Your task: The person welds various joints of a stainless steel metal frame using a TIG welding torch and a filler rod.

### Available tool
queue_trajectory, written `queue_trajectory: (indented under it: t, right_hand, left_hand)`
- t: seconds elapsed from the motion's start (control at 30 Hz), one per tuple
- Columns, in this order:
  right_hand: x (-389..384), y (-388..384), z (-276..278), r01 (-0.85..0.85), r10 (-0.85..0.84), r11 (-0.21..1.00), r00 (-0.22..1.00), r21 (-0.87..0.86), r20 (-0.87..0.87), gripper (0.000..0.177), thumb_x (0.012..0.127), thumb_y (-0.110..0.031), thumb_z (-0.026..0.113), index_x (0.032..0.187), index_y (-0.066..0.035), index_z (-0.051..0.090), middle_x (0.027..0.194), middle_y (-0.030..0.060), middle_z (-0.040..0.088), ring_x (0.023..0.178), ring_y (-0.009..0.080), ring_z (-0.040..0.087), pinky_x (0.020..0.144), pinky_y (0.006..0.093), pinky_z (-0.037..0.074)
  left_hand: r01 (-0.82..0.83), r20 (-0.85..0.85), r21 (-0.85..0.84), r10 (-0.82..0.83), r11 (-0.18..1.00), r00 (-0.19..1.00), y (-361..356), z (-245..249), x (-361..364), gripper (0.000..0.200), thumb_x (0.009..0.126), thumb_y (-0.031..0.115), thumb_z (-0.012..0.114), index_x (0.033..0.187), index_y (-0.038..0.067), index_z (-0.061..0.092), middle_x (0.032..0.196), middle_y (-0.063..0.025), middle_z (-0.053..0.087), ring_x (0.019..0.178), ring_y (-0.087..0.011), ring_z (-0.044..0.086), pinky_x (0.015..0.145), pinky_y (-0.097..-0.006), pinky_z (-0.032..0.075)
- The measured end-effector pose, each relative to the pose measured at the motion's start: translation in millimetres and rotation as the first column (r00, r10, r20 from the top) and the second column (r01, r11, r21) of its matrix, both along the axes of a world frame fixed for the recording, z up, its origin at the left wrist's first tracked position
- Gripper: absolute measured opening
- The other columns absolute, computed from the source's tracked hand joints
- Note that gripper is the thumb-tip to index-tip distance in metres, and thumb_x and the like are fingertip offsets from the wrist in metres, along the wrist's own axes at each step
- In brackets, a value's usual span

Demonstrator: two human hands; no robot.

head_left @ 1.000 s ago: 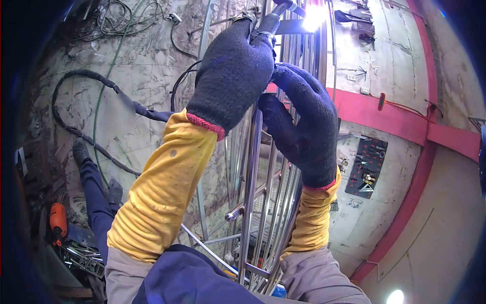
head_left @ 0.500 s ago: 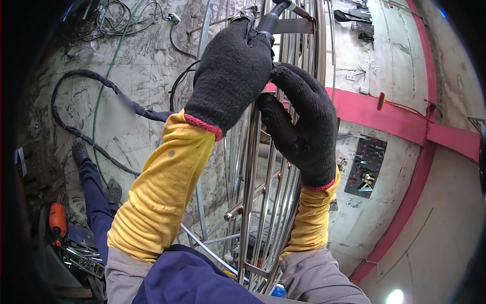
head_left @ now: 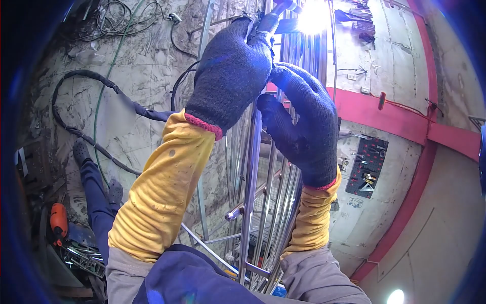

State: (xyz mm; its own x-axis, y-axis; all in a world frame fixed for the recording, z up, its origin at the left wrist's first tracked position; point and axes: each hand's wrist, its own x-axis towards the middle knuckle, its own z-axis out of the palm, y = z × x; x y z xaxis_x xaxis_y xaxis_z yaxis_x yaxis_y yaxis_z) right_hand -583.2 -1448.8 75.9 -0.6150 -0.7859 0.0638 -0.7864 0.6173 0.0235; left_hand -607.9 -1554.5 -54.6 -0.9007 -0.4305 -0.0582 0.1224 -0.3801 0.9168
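My left hand (head_left: 230, 76), in a dark knit glove with a red cuff, is closed round a welding torch (head_left: 268, 23). The torch head points toward a glaring white-blue arc (head_left: 313, 17) at the top of the metal tubes. My right hand (head_left: 309, 124), gloved alike, lies over the shiny tubes (head_left: 251, 187) with thumb and forefinger apart. Its fingertips are right beside my left hand. The upright tubes form a long frame running down toward my body, with a short round stub (head_left: 234, 214) jutting out on the left.
A sleeved cable (head_left: 58, 114) loops over the stained floor (head_left: 147, 45) on the left, beside a thin green hose (head_left: 96, 114). A person's legs (head_left: 96, 195) show at left, near an orange tool (head_left: 58, 223). At right are a pink beam (head_left: 374, 109) and a dark tool board (head_left: 367, 167).
A bright arc has lit at the torch tip, and blue-violet glare now covers the gloves and tubes. Both hands stay nearly where they were.
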Motion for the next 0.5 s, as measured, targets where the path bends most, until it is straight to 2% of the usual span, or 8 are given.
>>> queue_trajectory:
  t: [0.07, 0.13, 0.17, 0.2, 0.27, 0.5]
  right_hand:
    - [1, 1, -1, 0.0, 0.0, 1.0, 1.0, -0.001, -0.025, 0.036, 0.088, -0.016, 0.082, 0.122, -0.005, 0.074, 0.118, 0.017, 0.077, 0.11, 0.0399, 0.073, 0.097, 0.0493, 0.057]
    - [-2, 8, -3, -0.028, 0.031, 0.997, 0.999, -0.072, 0.042, 0.039, 0.088, -0.015, 0.081, 0.126, -0.005, 0.074, 0.12, 0.0169, 0.077, 0.109, 0.0396, 0.073, 0.097, 0.0487, 0.057]
    - [-3, 9, -3, -0.042, 0.045, 0.997, 0.998, -0.066, 0.032, 0.042, 0.088, -0.014, 0.081, 0.128, -0.006, 0.074, 0.121, 0.0167, 0.077, 0.108, 0.0392, 0.073, 0.096, 0.0483, 0.057]
    - [-2, 8, -3, -0.043, 0.045, 0.997, 0.998, -0.066, 0.032, 0.042, 0.088, -0.014, 0.081, 0.128, -0.006, 0.074, 0.121, 0.0167, 0.077, 0.108, 0.0392, 0.073, 0.096, 0.0483, 0.057]
    - [-2, 6, -1, -0.038, 0.039, 0.998, 0.999, -0.041, 0.024, 0.042, 0.088, -0.014, 0.082, 0.128, -0.006, 0.074, 0.121, 0.0163, 0.077, 0.108, 0.0389, 0.073, 0.096, 0.0479, 0.057]
    - [-1, 5, 1, -0.032, 0.033, 0.999, 0.999, -0.042, 0.032, 0.042, 0.088, -0.014, 0.082, 0.128, -0.006, 0.074, 0.121, 0.0156, 0.077, 0.108, 0.0382, 0.073, 0.096, 0.0473, 0.056]
  left_hand:
    - [0.033, 0.003, 0.002, -0.033, 0.999, 0.999, 0, -2, 1, 0.043, 0.11, 0.036, 0.058, 0.109, -0.005, 0.071, 0.094, -0.0296, 0.074, 0.092, -0.0472, 0.074, 0.082, -0.0558, 0.057]
    - [0.066, 0.007, 0.004, -0.066, 0.998, 0.998, 1, -5, 3, 0.042, 0.11, 0.035, 0.058, 0.108, -0.005, 0.07, 0.092, -0.0298, 0.073, 0.091, -0.0475, 0.074, 0.081, -0.0562, 0.057]
    - [-0.005, -0.068, -0.05, 0.001, 0.999, 0.998, 7, -13, -1, 0.041, 0.108, 0.034, 0.058, 0.108, -0.006, 0.068, 0.091, -0.0302, 0.072, 0.09, -0.0489, 0.073, 0.081, -0.0568, 0.057]
    - [-0.006, -0.068, -0.049, 0.002, 0.999, 0.998, 4, -11, 1, 0.041, 0.108, 0.034, 0.058, 0.108, -0.006, 0.068, 0.091, -0.0302, 0.072, 0.09, -0.0489, 0.073, 0.081, -0.0568, 0.057]
    - [0.082, -0.009, 0.015, -0.082, 0.997, 0.997, -1, -7, 3, 0.04, 0.108, 0.033, 0.058, 0.109, -0.006, 0.068, 0.091, -0.0299, 0.072, 0.09, -0.0493, 0.073, 0.08, -0.0569, 0.057]
    - [0.102, 0.008, 0.069, -0.102, 0.992, 0.995, -1, -4, 6, 0.039, 0.109, 0.032, 0.057, 0.108, -0.005, 0.069, 0.089, -0.0281, 0.072, 0.087, -0.0473, 0.073, 0.079, -0.0563, 0.057]
